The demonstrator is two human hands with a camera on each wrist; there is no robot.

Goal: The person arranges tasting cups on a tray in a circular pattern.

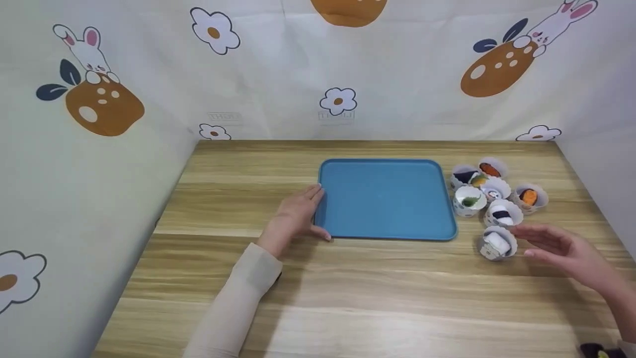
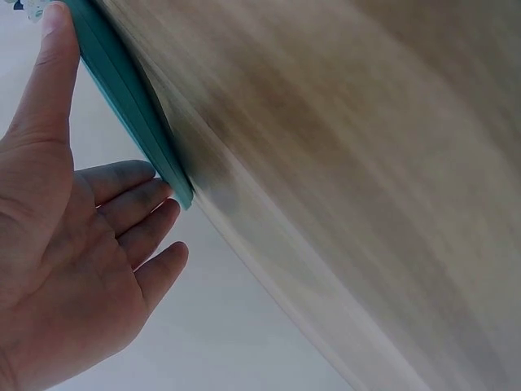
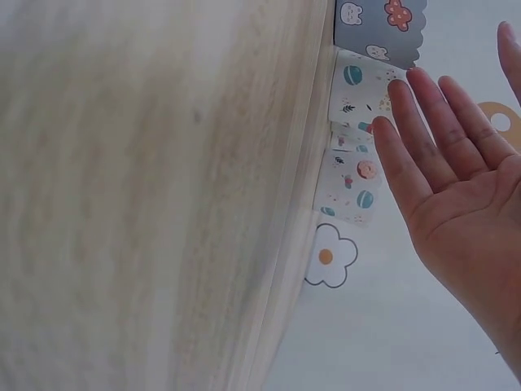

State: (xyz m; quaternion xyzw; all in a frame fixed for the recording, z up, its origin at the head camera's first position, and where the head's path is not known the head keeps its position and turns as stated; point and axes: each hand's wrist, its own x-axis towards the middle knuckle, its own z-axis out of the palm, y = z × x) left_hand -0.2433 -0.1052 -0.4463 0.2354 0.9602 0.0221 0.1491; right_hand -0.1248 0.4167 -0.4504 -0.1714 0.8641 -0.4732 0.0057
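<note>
In the head view, a blue rectangular tray (image 1: 385,199) lies flat on the wooden table. My left hand (image 1: 296,213) touches its left edge, fingers extended along the side and thumb by the near corner. The left wrist view shows the same hand (image 2: 73,269) against the rim of the tray (image 2: 122,90). Right of the tray stand several paper cups holding small sushi pieces. My right hand (image 1: 571,251) is beside the nearest cup (image 1: 496,244), which has a white piece in it. In the right wrist view this hand (image 3: 472,195) has straight, spread fingers and holds nothing.
Behind the nearest cup are a cup with a black-banded white piece (image 1: 503,215), one with a green leaf (image 1: 469,201) and one with an orange topping (image 1: 530,198). A printed cloth (image 1: 278,74) hangs behind the table. A dark object (image 1: 598,350) shows at the bottom right.
</note>
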